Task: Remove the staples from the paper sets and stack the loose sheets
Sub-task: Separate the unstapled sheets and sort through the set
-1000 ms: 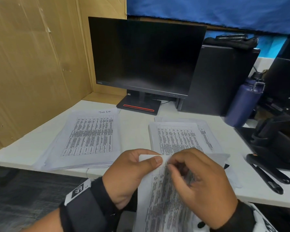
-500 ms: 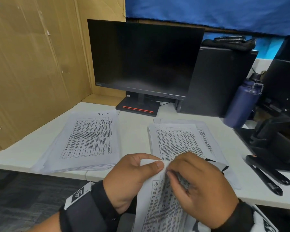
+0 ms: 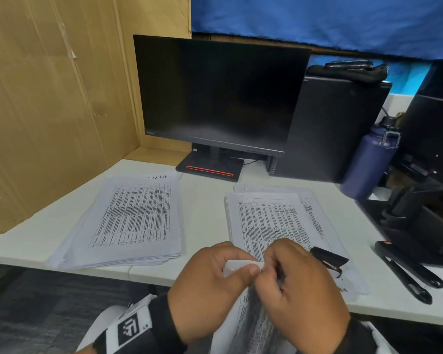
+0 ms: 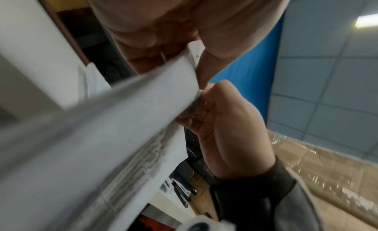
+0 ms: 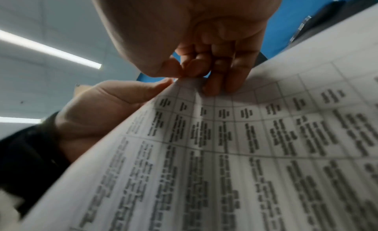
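Note:
Both hands hold one printed paper set (image 3: 243, 325) in front of the desk edge, its top corner folded over. My left hand (image 3: 215, 279) pinches that corner between thumb and fingers. My right hand (image 3: 299, 290) pinches the same corner from the right, thumb against forefinger, as the right wrist view shows on the paper set (image 5: 225, 153). The staple itself is not visible. A pile of sheets (image 3: 136, 218) lies on the desk at left, another pile (image 3: 269, 218) at right. A black staple remover (image 3: 329, 259) lies on the right pile.
A dark monitor (image 3: 218, 93) stands at the back of the white desk (image 3: 205, 215). A black computer case (image 3: 335, 129) and a blue bottle (image 3: 368, 162) stand at right, with black tools (image 3: 407, 272) near the front edge. A cardboard wall (image 3: 49, 111) closes the left.
The hands have stayed together on the set's top corner, working at it. The view has dropped slightly, and the staple remover on the right pile has come into sight.

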Motion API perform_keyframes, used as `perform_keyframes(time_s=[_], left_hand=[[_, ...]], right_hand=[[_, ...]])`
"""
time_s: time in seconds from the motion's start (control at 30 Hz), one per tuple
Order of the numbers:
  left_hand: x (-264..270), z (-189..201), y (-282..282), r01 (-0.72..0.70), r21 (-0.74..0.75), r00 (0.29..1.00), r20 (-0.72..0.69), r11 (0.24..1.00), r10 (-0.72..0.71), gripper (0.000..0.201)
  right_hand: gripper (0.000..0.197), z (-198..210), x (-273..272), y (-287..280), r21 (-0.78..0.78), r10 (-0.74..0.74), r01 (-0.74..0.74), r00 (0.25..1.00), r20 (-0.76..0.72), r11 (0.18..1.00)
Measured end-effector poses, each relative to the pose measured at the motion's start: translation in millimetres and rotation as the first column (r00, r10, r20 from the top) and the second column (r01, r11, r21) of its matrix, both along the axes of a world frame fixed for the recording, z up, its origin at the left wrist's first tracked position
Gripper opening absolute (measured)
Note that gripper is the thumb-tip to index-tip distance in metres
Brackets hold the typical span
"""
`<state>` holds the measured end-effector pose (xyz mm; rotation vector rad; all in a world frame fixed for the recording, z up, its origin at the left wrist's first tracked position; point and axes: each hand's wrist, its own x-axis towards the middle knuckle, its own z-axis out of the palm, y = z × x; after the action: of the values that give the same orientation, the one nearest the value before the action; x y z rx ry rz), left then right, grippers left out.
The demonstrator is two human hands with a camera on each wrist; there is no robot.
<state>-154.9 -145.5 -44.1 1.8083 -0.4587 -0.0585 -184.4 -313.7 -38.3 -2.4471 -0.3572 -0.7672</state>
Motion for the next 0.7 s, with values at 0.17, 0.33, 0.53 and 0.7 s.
perform_keyframes(time_s=[0.17, 0.33, 0.53, 0.7], left_hand=[[2, 3, 0, -0.046, 0.023, 0.999, 0.016, 0.999, 0.045, 0.016], [11, -2, 3, -0.088, -0.136, 0.978, -0.202, 0.987, 0.059, 0.023], [13, -2, 3, -0.108, -0.172, 0.958, -0.28, 0.979, 0.057, 0.027], [10, 2, 4, -0.117, -0.186, 0.951, -0.304, 0.976, 0.056, 0.01]], right_hand=[[0.017, -2, 2, 3, 0.149, -0.009, 0.014, 0.999, -0.036, 0.989], [0.008, 3, 0, -4, -0.147, 0.111, -0.093, 0.987, 0.116, 0.985], [0.006, -2, 2, -10, -0.269, 0.107, -0.061, 0.981, 0.16, 0.961], [0.014, 0, 1, -9, -0.254, 0.048, -0.004, 0.985, 0.167, 0.967]])
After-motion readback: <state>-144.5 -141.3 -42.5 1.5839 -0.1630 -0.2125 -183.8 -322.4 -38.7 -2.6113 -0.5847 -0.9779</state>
